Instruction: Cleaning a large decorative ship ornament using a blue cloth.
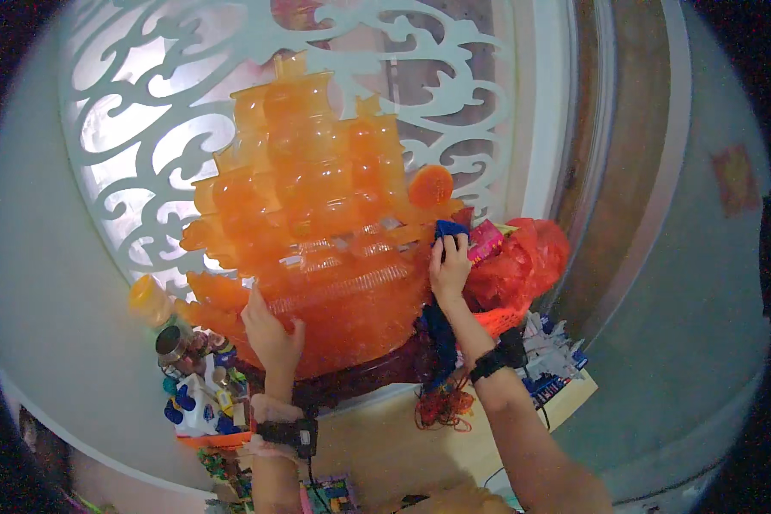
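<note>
A large translucent orange model sailing ship (353, 308) stands before me on a dark red base (360, 369). My right hand (451, 270) grips a dark blue cloth (451, 229) against the ship's right end, below a round orange disc (431, 186). More dark blue cloth hangs beneath that wrist; whether it is the same piece I cannot tell. On the hull's left side rests my left hand (271, 331), its fingers apart and touching the ship. Nothing shows in its grasp. Both wrists wear black bands.
Behind the ship rises a white scrollwork screen (148, 148). An orange-rimmed box (215, 441) with bottles and a metal cup stands left, near a yellow-lidded jar (149, 301). Red plastic bags (520, 263) crowd the right side. Tangled red cord (443, 408) lies on the pale wooden tabletop (385, 443).
</note>
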### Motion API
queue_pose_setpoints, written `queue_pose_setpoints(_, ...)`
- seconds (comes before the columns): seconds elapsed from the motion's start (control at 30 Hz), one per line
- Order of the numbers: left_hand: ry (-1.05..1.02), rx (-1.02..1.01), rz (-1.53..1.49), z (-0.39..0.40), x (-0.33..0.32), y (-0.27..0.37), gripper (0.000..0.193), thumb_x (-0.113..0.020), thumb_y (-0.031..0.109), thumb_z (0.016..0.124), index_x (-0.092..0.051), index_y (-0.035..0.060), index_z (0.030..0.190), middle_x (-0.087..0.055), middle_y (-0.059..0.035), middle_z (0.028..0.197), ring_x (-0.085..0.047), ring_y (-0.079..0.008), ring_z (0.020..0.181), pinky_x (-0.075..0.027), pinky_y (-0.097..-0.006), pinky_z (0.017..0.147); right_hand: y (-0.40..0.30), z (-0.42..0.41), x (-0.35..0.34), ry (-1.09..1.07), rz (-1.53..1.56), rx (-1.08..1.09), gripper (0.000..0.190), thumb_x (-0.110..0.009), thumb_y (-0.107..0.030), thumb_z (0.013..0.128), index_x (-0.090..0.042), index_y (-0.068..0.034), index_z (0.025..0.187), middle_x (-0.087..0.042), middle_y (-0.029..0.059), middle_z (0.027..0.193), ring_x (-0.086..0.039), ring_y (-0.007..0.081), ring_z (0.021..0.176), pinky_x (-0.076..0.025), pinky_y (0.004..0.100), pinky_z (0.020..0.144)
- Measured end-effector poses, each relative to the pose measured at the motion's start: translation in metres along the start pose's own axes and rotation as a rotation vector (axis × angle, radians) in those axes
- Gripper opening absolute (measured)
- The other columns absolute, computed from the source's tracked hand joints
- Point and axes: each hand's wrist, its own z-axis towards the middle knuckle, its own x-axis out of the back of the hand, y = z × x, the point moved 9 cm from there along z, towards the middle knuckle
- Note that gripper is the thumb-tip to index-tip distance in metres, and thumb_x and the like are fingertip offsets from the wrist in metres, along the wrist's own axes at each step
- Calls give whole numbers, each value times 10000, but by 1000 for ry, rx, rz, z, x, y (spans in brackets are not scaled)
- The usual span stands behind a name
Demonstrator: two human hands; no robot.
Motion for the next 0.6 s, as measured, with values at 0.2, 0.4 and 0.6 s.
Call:
queue_pose_setpoints(0.2,7,38,21,-1,-1,-3,1006,-796,80,640,-279,-7,1499,-437,-206,1444,-420,-429,1254,-351,-484,1097,2,0,5,89,67,-98,193,-521,-111,971,-586,23,1094,-560,227,1133,-566,447,1023,-486,495,822)
queue_pose_setpoints(0.4,-13,31,39,2,1,-6,1012,-795,77,641,-273,-4,1503,-436,-209,1443,-427,-426,1244,-354,-489,1091,41,-14,-13,190,52,-300,266,-486,-150,990,-582,59,1122,-585,225,1104,-582,393,1015,-467,440,866)
queue_pose_setpoints(0.6,-4,-8,68,1,-10,-7,983,-772,122,670,-265,-17,1501,-435,-213,1444,-436,-422,1227,-364,-486,1083,113,-51,-73,-7,625,-582,269,-478,-167,992,-624,56,1028,-638,123,925,-580,216,913,-447,367,852)
